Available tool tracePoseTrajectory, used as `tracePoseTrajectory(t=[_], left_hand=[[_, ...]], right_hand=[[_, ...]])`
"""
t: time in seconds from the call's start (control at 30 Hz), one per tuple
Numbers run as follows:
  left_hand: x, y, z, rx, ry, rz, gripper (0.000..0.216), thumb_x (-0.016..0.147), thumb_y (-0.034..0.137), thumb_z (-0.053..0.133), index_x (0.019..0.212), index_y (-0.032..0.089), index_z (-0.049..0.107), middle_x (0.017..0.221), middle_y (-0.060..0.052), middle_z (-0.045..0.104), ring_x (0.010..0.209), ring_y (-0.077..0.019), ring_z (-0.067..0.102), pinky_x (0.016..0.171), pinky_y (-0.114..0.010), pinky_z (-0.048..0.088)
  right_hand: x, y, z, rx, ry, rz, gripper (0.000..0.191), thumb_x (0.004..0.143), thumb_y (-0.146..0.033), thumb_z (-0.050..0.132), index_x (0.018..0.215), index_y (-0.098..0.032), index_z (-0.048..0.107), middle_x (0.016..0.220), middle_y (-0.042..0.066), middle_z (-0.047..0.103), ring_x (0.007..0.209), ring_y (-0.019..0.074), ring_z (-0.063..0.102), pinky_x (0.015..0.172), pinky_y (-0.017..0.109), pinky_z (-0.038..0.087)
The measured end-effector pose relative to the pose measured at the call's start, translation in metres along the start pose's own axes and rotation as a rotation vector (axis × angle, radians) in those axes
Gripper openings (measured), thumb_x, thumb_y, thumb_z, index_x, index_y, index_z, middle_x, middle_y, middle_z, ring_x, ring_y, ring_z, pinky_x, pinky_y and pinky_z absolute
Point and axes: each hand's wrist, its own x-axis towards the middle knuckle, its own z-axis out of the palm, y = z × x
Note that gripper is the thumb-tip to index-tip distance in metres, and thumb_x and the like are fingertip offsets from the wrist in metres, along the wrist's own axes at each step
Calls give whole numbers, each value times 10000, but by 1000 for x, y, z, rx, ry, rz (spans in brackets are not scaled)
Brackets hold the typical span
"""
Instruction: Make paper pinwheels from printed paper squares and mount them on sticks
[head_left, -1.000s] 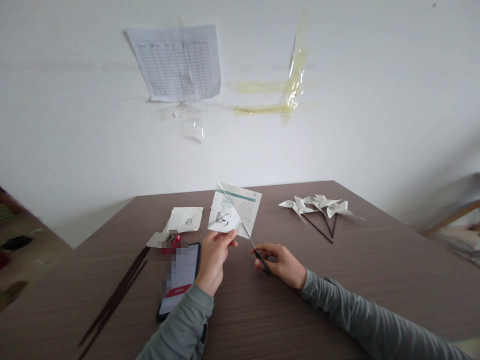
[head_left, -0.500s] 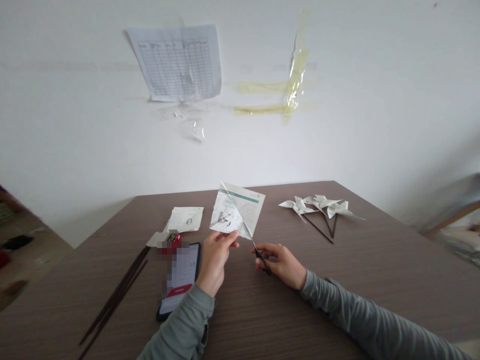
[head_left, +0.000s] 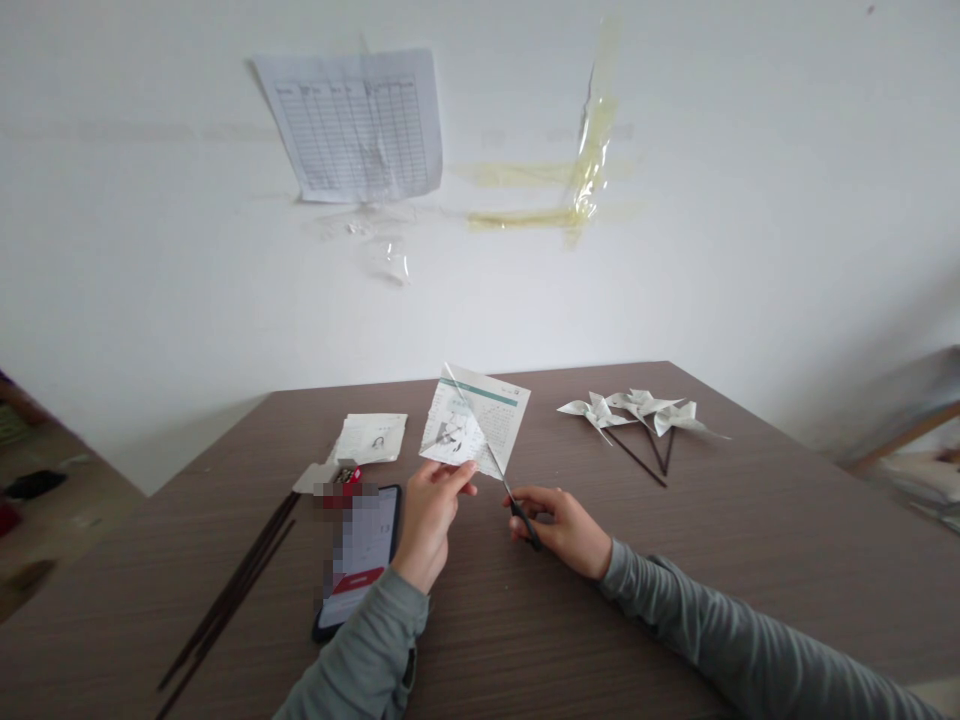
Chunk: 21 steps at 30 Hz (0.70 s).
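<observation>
My left hand (head_left: 431,515) pinches the lower edge of a printed paper square (head_left: 474,420) and holds it upright above the brown table (head_left: 720,540). My right hand (head_left: 561,525) grips black-handled scissors (head_left: 507,488). Their blades reach up into the paper along a diagonal line. Both sleeves are grey-green.
A phone (head_left: 358,555) lies under my left wrist, with several dark thin sticks (head_left: 232,590) to its left. A folded printed sheet (head_left: 370,438) and a small red item (head_left: 346,476) lie behind the phone. Paper pinwheels on sticks (head_left: 637,415) rest at the back right.
The paper has turned slightly clockwise in my left hand, and the scissor blades have gone a little further along the diagonal. Both hands stay where they were.
</observation>
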Motion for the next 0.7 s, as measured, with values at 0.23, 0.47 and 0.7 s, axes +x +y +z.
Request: tracePoseTrajectory(t=[0.23, 0.47, 0.7], left_hand=[[2, -1, -1, 15, -5, 0, 394, 538, 405, 1113, 744, 201, 846, 708, -26, 818, 578, -134, 656, 490, -218, 305], [0, -3, 0, 31, -30, 16, 394, 557, 430, 1115, 735, 211, 839, 657, -12, 775, 577, -140, 635, 492, -225, 319], [-2, -1, 1, 28, -33, 8, 412, 560, 433, 1128, 772, 207, 857, 676, -11, 785, 582, -138, 635, 489, -215, 298]], right_hand=[[-1, -7, 1, 4, 12, -6, 775, 1024, -902, 924, 1326, -189, 964, 995, 114, 978, 854, 301, 852, 909, 467, 741], [-1, -4, 0, 2, 19, -3, 731, 1032, -868, 927, 1370, -221, 953, 1008, 86, 974, 896, 299, 867, 947, 473, 752], [0, -1, 1, 24, 25, 9, 670, 1020, -823, 955, 1319, -224, 936, 969, 71, 962, 881, 291, 860, 910, 452, 735]])
